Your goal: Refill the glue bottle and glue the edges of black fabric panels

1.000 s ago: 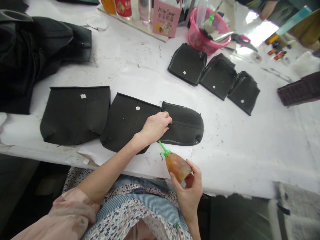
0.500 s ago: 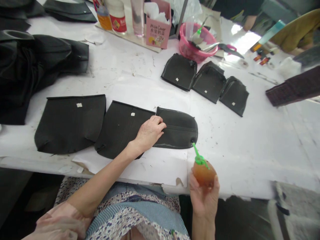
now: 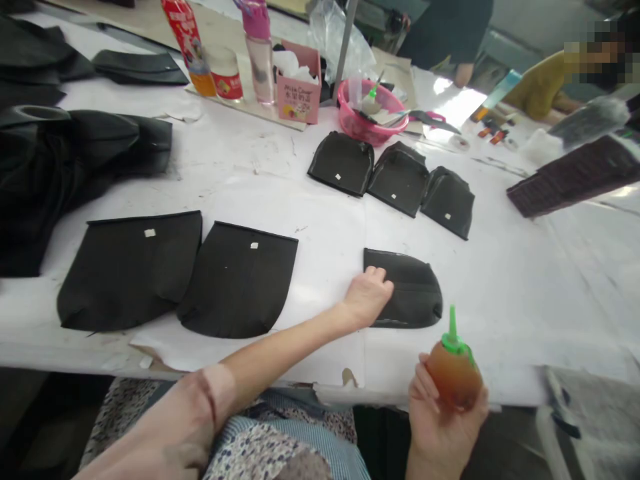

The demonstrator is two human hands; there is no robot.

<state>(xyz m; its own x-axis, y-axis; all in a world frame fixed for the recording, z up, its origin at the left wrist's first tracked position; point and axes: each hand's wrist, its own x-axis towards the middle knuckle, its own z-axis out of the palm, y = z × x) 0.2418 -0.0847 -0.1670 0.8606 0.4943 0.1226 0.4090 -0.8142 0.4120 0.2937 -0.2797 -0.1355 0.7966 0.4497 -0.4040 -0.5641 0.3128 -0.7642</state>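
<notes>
My left hand rests with curled fingers on the left part of a small black leather piece, which lies flat on the white-covered table. Held in my right hand is a round squeeze bottle of amber liquid, its green nozzle pointing up, apart from the leather. Two larger black leather pieces lie to the left, the nearer one slightly overlapping the farther one. Each has a small white tag near its top edge.
Three small black pieces lie farther back in a row. Behind them stand a pink basket with tools, a pink box and bottles. Black material is heaped at left; a dark block lies right. Other people are across the table.
My left hand has slid the small leather piece to the right, away from the two larger ones. My right hand has moved right with the squeeze bottle, its nozzle now off the leather.
</notes>
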